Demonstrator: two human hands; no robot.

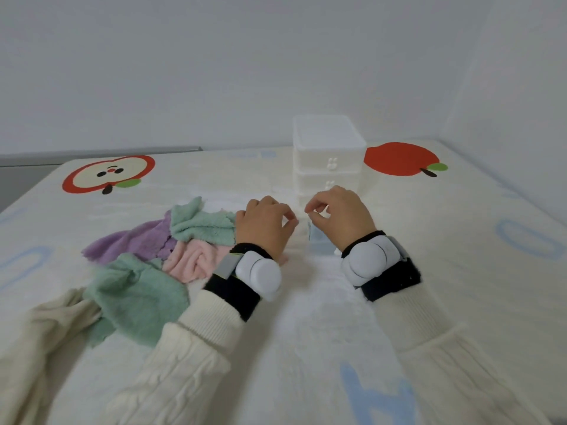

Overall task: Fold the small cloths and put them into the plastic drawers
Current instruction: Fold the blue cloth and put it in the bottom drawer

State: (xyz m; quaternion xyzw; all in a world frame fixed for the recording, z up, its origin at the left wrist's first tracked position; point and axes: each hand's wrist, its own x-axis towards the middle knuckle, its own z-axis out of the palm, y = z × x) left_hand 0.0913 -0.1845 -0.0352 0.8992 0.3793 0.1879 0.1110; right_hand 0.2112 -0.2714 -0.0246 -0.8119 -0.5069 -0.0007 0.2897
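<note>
A white fluffy cloth [310, 289] lies spread on the bed in front of me and is hard to tell from the sheet. My left hand [264, 225] and my right hand [340, 213] are close together at its far edge, thumb and fingers of each pinched on the white fabric. The clear plastic drawers [328, 148], a stack of three, stand just behind my hands with the upper two shut; my right hand hides the lowest front. A small pale blue shape [319, 243] shows between my wrists; I cannot tell what it is.
A loose pile lies to the left: a purple cloth [129, 240], a green cloth [202, 225], a pink cloth [193, 259], a second green cloth [138, 292] and a cream cloth [49, 317]. The bed meets the wall at the back and right.
</note>
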